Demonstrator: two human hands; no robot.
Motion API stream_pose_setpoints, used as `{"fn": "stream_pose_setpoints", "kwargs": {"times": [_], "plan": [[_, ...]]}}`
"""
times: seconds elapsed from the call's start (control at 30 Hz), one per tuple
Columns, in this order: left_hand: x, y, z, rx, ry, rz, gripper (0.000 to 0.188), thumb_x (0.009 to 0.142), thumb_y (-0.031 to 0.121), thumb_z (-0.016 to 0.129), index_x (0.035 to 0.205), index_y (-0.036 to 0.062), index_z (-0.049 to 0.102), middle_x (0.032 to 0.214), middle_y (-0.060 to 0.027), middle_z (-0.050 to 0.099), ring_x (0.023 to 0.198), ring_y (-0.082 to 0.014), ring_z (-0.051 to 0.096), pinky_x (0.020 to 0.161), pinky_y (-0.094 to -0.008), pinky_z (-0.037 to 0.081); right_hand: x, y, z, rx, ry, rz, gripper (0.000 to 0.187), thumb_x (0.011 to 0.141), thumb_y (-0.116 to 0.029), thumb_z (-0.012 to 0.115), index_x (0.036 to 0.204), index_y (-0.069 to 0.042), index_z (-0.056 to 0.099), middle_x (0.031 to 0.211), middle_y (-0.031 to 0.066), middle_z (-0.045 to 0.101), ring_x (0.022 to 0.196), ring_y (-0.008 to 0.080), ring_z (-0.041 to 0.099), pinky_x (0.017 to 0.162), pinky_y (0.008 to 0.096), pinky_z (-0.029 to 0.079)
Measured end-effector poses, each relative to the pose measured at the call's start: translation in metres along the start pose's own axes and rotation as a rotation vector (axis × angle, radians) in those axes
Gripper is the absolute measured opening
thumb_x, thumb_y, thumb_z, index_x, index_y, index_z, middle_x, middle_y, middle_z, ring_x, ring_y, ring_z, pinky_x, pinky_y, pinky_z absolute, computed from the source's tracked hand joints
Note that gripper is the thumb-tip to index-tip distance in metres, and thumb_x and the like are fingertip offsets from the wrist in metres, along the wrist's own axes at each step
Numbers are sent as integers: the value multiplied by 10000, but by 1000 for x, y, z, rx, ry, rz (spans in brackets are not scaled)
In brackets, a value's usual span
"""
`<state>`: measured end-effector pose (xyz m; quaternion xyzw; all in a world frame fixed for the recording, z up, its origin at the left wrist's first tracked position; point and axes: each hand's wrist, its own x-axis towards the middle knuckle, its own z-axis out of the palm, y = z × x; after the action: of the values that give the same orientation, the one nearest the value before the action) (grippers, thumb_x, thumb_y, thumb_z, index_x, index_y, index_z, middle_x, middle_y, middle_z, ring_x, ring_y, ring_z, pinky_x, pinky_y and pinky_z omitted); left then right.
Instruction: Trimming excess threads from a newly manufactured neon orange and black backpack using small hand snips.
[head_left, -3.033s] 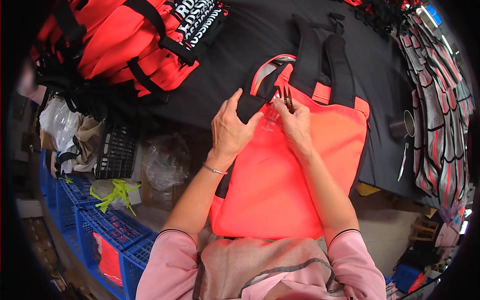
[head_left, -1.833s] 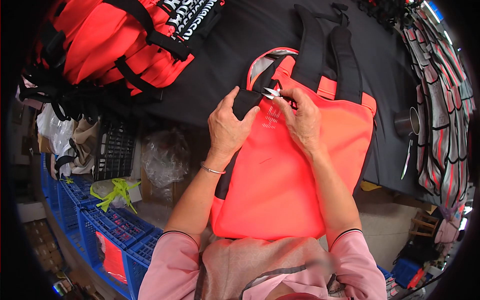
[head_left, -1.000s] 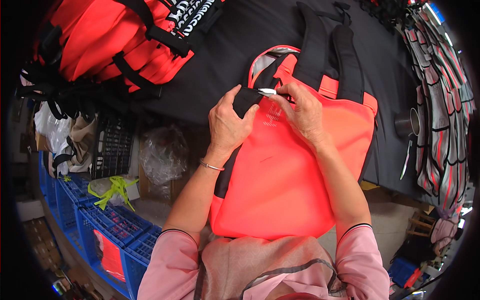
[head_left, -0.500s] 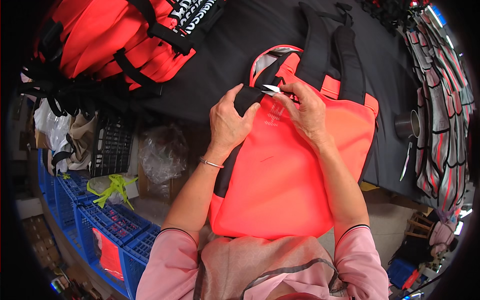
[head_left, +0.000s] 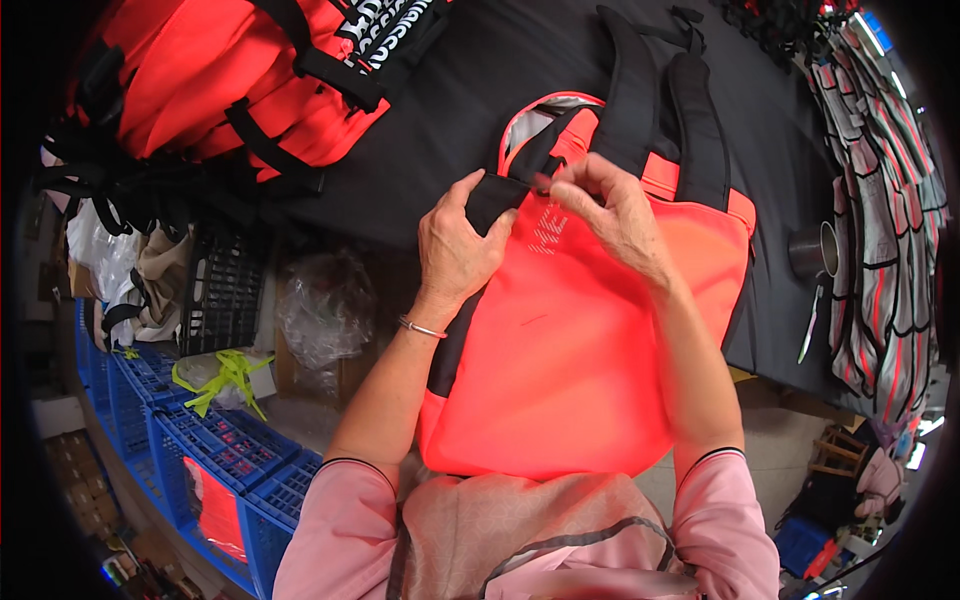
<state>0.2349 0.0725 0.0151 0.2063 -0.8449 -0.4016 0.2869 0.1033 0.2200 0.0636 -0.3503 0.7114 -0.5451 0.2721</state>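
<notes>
A bright orange-red backpack point(head_left: 555, 370) with a black side panel and pale printed marks lies on the black-covered table, its lower end against my body. Near its top left corner, my left hand point(head_left: 460, 240) grips the edge of the black panel between thumb and fingers. My right hand point(head_left: 615, 220) hovers over the top edge, fingers drawn together in a pinch and slightly blurred. What it holds is hidden. Beyond the hands, the padded black shoulder straps point(head_left: 700, 130) stretch away, beside an open flap point(head_left: 515, 135) with a light lining.
More red backpacks point(head_left: 200, 85) are piled at the far left. Blue plastic crates point(head_left: 215, 445) and a black crate point(head_left: 225, 285) stand at left. On the right are a metal cup point(head_left: 815, 250), a thin white tool point(head_left: 810, 325) and stacked grey pieces point(head_left: 885, 230).
My right hand has shifted slightly right, away from the left hand. The shiny pointed blade that showed at its fingertips is out of sight. My left hand stays on the backpack.
</notes>
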Motion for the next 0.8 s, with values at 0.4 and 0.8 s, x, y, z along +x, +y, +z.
{"fn": "stream_pose_setpoints", "kwargs": {"times": [0.4,0.8], "plan": [[12,-15,-9,-171,-52,-304,802,819,583,715,1245,-83,583,1096,-223,685,1036,-267,672,889,-357,518,22,31,-6,-141,595,80,240,881,-140,743,1005,-6,587,752,84,672,700,143,625,689,310,515],[3,9,7,-170,62,-62,387,742,125,816,1052,-30,643,916,-160,666,853,-325,655,758,-385,518,2,0,35,-723,541,-348,265,823,-284,781,860,-80,616,732,38,648,712,211,645,570,367,503]]}}
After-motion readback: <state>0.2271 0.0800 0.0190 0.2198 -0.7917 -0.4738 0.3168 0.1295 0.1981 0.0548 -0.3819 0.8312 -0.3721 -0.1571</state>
